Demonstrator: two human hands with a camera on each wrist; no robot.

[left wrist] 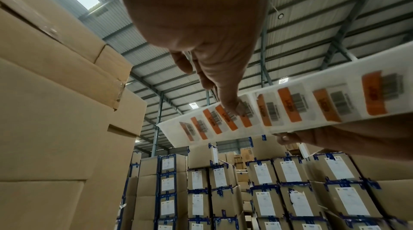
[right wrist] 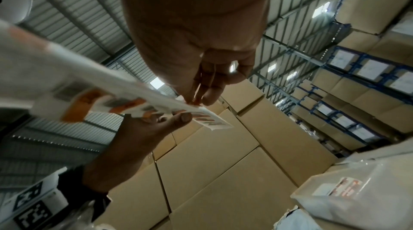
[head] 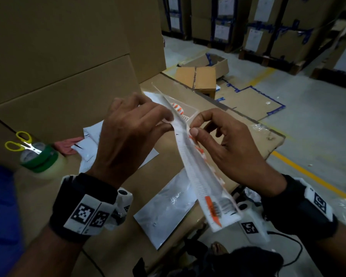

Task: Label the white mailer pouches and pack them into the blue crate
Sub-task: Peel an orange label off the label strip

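**boxwatcher:** So both hands are up on the label strip (head: 196,166) above the counter (head: 116,192). It's a long white backing strip with orange-and-barcode stickers, its long axis running from near the person's body away toward the stacked cartons (head: 58,56). The left hand (head: 128,132) pinches it from the left side about midway; the right hand (head: 224,144) has thumb and forefinger closed on a sticker edge just opposite.

**pallet_pete:** And the pouches?

**boxwatcher:** One white mailer pouch (head: 168,206) lies flat on the counter right under the strip's near end, closer to the right grip I'd say. Another one (head: 92,144) sits under the left hand. Shiny, thin, wrinkled. The blue crate (head: 0,206) is just a blur at the far left edge.
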